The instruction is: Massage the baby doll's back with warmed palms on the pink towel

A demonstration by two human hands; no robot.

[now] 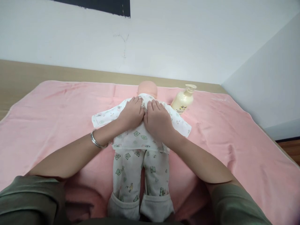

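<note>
A baby doll [147,88] with a bald head lies stretched out, its head at the far end and no facial features showing. It wears a white printed top [138,137] and matching footed trousers [128,172], with the sleeves spread to both sides. My left hand [132,112] lies flat on the upper part of the top, left of the middle. Beside it, my right hand [158,120] rests flat on the right half. The thumbs almost meet, and the fingers point toward the doll's head. Both palms are hidden against the cloth.
A pale yellow pump bottle [183,99] stands just right of the doll's shoulder. Beneath everything spreads a pink blanket [58,131], slightly wrinkled, on a wooden surface [23,70]. A white wall [164,40] rises behind, with another wall at the right.
</note>
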